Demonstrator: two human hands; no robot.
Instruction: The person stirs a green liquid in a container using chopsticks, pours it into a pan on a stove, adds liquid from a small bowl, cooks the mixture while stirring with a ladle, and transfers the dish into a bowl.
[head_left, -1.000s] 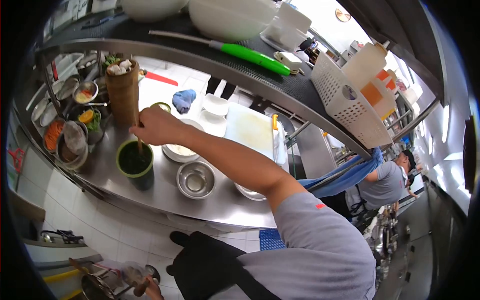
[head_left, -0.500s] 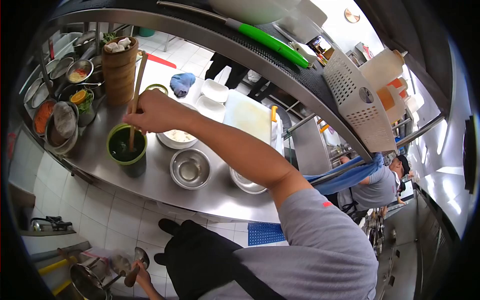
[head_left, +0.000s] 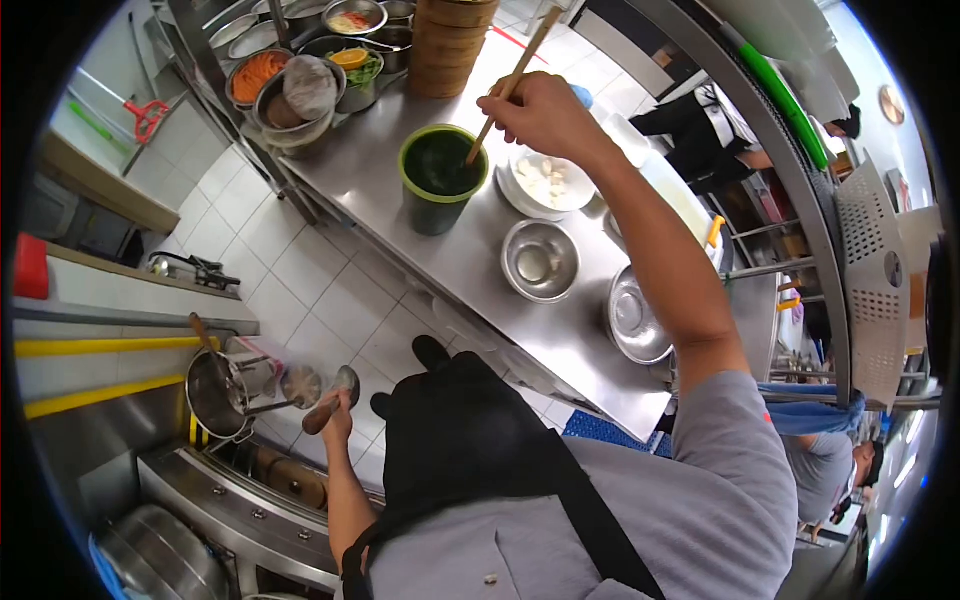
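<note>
My right hand (head_left: 535,112) grips a long wooden stick (head_left: 522,68). The stick's lower end is inside a green container (head_left: 432,215) of dark green liquid on the steel counter (head_left: 350,180). My left hand (head_left: 338,412) is low on the left, closed around a utensil with a brown wooden handle (head_left: 320,414); a ladle head (head_left: 346,384) and a round strainer (head_left: 301,385) show beside it. Near the green container are a white bowl (head_left: 510,195) holding white pieces and a metal bowl (head_left: 540,262).
A bamboo steamer stack (head_left: 440,55) and bowls of shredded carrot (head_left: 257,76) and greens stand at the back left. Left below is a metal pot (head_left: 212,400). A steel shelf holds a white basket (head_left: 875,280). Co-workers stand at the upper right and far right.
The view has swung left and down, showing more floor, the pot and the left forearm. My right hand stays on the stick, which now leans more to the right.
</note>
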